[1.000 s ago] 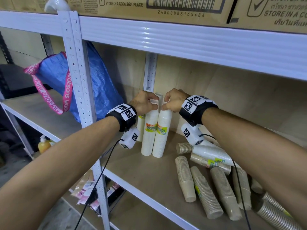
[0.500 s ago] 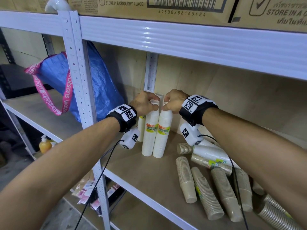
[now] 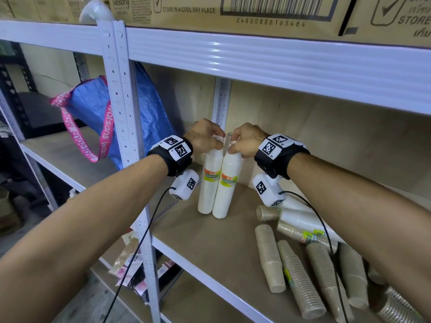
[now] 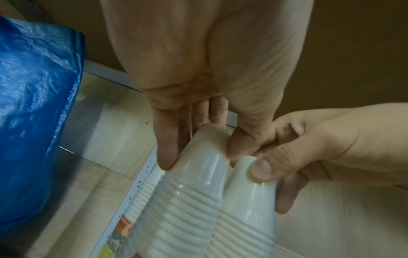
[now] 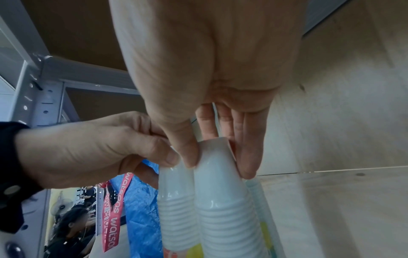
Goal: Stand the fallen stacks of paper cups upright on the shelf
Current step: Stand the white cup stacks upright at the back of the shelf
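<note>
Two white cup stacks stand upright side by side at the back left of the shelf board (image 3: 210, 241). My left hand (image 3: 215, 142) pinches the top of the left stack (image 3: 208, 183) between thumb and fingers (image 4: 167, 153). My right hand (image 3: 235, 145) pinches the top of the right stack (image 3: 227, 185) the same way, as the right wrist view shows on that stack (image 5: 223, 200). A third white stack (image 4: 143, 188) stands just behind them. To the right, several brown stacks (image 3: 300, 280) and a white stack (image 3: 303, 220) lie fallen.
A blue bag (image 3: 98, 113) with pink straps sits on the shelf to the left, beyond the white upright post (image 3: 123, 113). The upper shelf beam (image 3: 279, 61) carries cardboard cartons (image 3: 256, 12) close above my hands. Packets lie on the lower shelf (image 3: 130, 264).
</note>
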The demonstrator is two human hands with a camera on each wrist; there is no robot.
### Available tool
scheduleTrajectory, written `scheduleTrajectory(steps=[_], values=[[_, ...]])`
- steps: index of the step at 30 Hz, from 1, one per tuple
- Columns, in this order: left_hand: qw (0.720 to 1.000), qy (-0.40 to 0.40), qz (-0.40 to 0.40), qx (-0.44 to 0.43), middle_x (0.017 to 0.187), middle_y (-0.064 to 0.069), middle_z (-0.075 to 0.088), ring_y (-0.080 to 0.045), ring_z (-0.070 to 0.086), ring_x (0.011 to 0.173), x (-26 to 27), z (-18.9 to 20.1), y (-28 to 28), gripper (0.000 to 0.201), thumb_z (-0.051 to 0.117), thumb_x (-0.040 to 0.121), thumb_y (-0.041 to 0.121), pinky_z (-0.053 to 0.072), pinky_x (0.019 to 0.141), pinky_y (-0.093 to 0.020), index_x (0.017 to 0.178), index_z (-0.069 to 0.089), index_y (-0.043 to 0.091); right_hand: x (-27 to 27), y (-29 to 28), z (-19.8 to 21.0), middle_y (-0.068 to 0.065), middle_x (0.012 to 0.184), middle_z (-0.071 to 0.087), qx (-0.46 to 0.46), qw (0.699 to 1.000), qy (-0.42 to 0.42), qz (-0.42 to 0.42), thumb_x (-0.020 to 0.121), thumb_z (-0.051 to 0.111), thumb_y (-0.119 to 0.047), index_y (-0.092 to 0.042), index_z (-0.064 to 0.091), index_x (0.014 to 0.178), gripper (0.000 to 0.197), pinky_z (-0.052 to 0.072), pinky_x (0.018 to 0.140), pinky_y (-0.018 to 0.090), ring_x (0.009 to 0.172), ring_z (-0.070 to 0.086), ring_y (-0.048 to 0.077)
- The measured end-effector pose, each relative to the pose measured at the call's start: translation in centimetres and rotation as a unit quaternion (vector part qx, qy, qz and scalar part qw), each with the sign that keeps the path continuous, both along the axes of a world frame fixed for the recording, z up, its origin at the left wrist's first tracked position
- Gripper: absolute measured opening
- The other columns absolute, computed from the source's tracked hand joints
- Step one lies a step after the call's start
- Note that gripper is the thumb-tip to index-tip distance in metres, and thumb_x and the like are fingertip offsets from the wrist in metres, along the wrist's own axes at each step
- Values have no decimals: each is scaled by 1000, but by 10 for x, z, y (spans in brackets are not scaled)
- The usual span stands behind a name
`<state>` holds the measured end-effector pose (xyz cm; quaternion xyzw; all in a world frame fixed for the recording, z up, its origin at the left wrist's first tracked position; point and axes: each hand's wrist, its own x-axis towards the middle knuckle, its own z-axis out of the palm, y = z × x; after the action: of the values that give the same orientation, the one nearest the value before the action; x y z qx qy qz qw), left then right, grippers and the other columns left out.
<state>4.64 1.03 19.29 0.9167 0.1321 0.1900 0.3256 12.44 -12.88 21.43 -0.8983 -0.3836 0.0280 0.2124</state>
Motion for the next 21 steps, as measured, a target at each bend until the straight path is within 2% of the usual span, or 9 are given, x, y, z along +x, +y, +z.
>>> scheduleTrajectory(steps=[5, 8, 11, 13, 15, 17, 21], values=[[1000, -3, 8, -12, 125, -4, 62, -15, 55, 104, -8, 1, 11, 34, 71, 83, 11, 44, 81, -26, 117, 69, 11, -2, 16, -3, 5, 97, 65, 11, 1000, 5, 4, 76, 77, -20, -12, 67, 107, 34, 54, 71, 30, 82, 65, 23], [1000, -1, 15, -12, 125, -3, 63, -14, 56, 105, -10, -3, 17, 34, 72, 83, 11, 43, 81, -24, 117, 70, 11, -2, 22, -7, 5, 96, 64, 12, 1000, 9, 11, 76, 76, -20, -13, 66, 108, 34, 47, 62, 25, 77, 63, 22], [1000, 2, 22, -7, 123, -4, 64, -18, 59, 110, -11, -7, 21, 34, 73, 81, 12, 44, 81, -24, 115, 70, 12, 0, 27, -10, 5, 98, 64, 15, 1000, 10, 15, 77, 76, -19, -13, 67, 110, 35, 46, 60, 24, 80, 64, 23], [1000, 1, 25, -10, 123, -4, 64, -15, 58, 107, -11, -9, 23, 34, 73, 81, 12, 44, 81, -23, 115, 71, 12, 1, 30, -11, 6, 102, 65, 16, 1000, 11, 15, 76, 76, -20, -13, 67, 110, 36, 49, 63, 26, 83, 65, 23], [1000, 0, 22, -13, 123, -3, 64, -13, 56, 105, -10, -9, 24, 34, 73, 82, 12, 43, 82, -22, 116, 70, 12, 3, 31, -11, 7, 104, 64, 23, 1000, 16, 14, 76, 77, -20, -13, 66, 112, 39, 56, 73, 32, 87, 66, 25], [1000, 3, 14, -9, 124, -3, 64, -12, 55, 105, -9, -9, 25, 34, 72, 83, 12, 43, 83, -23, 117, 70, 12, 6, 32, -12, 7, 105, 63, 27, 999, 20, 13, 76, 77, -21, -13, 65, 115, 42, 57, 82, 38, 90, 67, 26], [1000, 17, -6, 8, 123, -3, 63, -13, 55, 109, -6, -7, 25, 34, 73, 83, 12, 43, 87, -25, 116, 69, 12, 11, 30, -14, 5, 103, 62, 25, 999, 18, 16, 76, 77, -24, -15, 63, 117, 45, 55, 77, 34, 88, 66, 25]])
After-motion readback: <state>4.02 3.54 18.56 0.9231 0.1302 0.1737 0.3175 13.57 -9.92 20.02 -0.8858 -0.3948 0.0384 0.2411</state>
